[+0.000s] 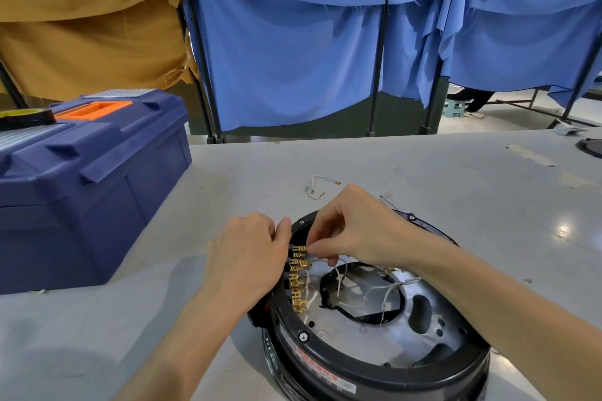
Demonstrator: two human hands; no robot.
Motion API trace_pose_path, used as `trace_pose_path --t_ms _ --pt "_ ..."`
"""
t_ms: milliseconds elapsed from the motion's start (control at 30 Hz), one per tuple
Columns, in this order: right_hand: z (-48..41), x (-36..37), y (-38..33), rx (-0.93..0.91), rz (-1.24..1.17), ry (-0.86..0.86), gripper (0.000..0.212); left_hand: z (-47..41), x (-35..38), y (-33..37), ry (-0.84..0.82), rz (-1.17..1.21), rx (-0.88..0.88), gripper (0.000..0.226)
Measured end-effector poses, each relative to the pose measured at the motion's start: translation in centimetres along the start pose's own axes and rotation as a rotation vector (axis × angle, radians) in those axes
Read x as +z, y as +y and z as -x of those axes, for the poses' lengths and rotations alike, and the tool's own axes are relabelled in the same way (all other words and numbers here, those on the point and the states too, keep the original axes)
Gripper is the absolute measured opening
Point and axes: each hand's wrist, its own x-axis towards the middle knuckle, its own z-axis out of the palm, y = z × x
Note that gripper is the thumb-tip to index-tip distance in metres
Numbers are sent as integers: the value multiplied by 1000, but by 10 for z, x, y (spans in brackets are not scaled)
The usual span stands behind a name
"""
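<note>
Working on the brass terminal row [298,280] inside the upturned black cooker base [358,365], on its left inner wall. Runs near-to-far along that wall, tabs pointing right into the hollow of the base. Pinching the farthest connector [302,249] of the row with the right hand [358,231]: thumb and forefinger tips [313,249] closed on it from the row's right side, other fingers curled under, above the white leads [368,296] trailing off to the right of the row. Bracing with the left hand [247,254] on the row's left: fingers curled over the rim just outside the row, thumb reaching toward its far end, nearly touching the right fingertips. Cannot tell whether the connector is seated on its tab or just off it. Probably calls for a push or pull along the tab axis, across the row rather than along it; right hand for the move, left only to steady. Beyond the row's far end, apart from the base: loose lead [317,185] on the grey table [423,179]. Well left of the row: blue toolbox [91,205], tape roll [26,115] on its lid.
</note>
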Motion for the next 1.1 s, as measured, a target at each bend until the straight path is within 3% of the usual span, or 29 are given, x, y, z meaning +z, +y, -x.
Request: trace_pose_path --t_ms 1100 --pt "-4 4 7 -65 -45 -20 5 -5 4 -4 -14 115 33 60"
